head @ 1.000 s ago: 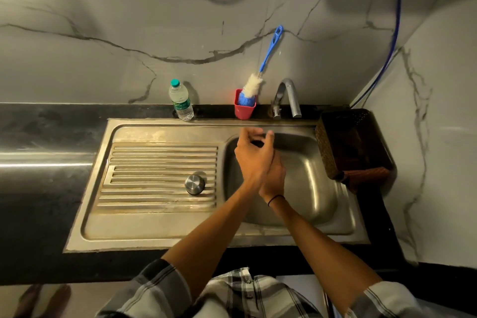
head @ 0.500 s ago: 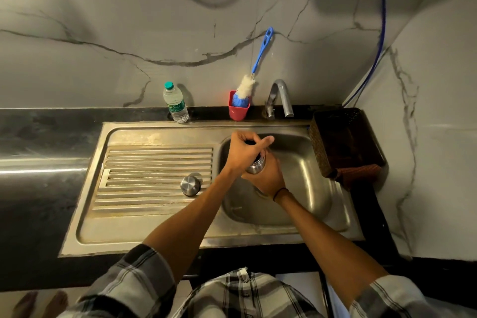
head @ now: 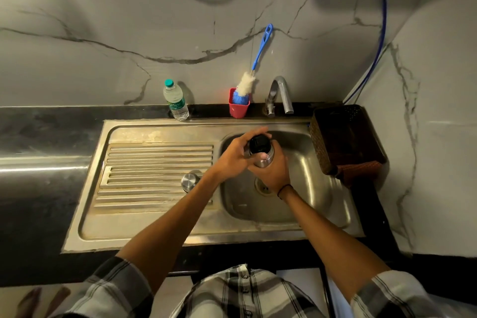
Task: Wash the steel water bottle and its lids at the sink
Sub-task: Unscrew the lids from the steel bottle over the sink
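Over the sink bowl, two hands hold a steel bottle upright. The right hand wraps its fingers around the shiny body from below. The left hand curls its fingers around the black lid on top. To the left, a round steel cap sits on the ribbed drainboard. At the far edge stand a plastic water bottle, a red cup with a blue brush, and the tap. A dark basket sits on the right.
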